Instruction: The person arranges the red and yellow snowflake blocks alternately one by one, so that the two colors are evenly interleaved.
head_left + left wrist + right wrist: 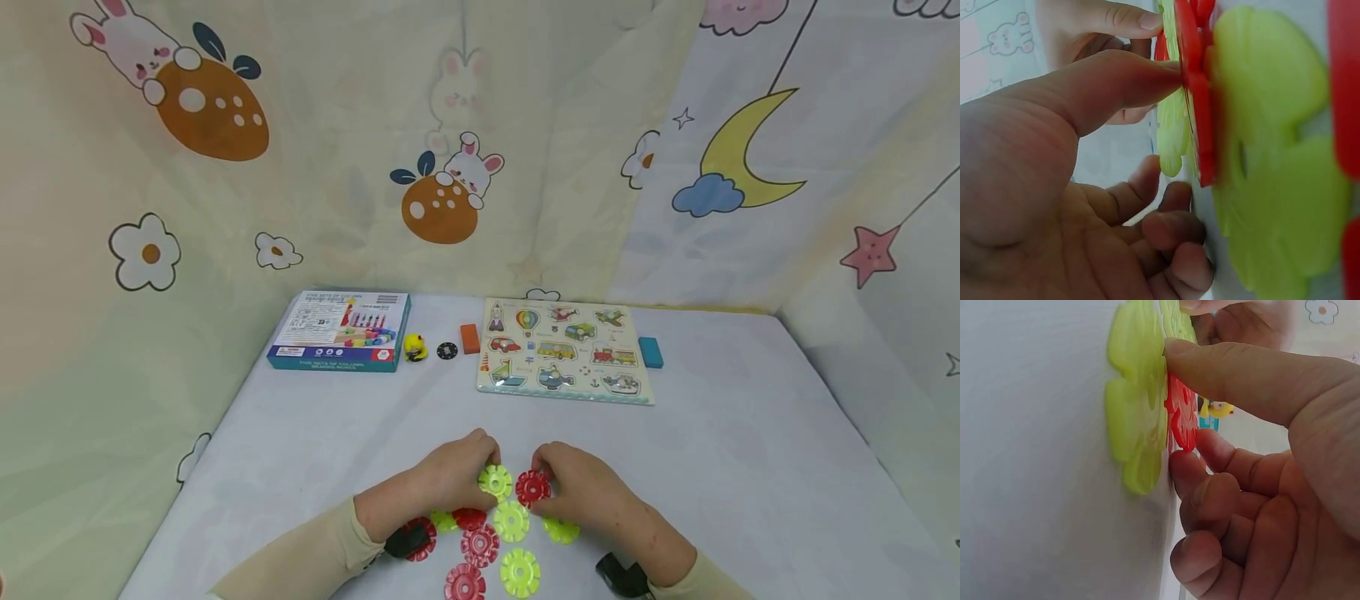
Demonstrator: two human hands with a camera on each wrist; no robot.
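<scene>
In the head view my left hand holds a yellow-green notched plastic disc between thumb and fingers. My right hand pinches a red notched disc beside it. The two discs stand close together, a small gap between them. Just below lie more flat discs: a yellow-green one, a red one and several others, some partly under my hands. From the left wrist, the thumb reaches across a red disc. The right wrist view shows the thumb over the red disc.
Along the back of the white table stand a boxed toy set, a yellow duck figure, a black round chip, an orange block, a picture puzzle board and a blue block. Patterned cloth walls surround the table.
</scene>
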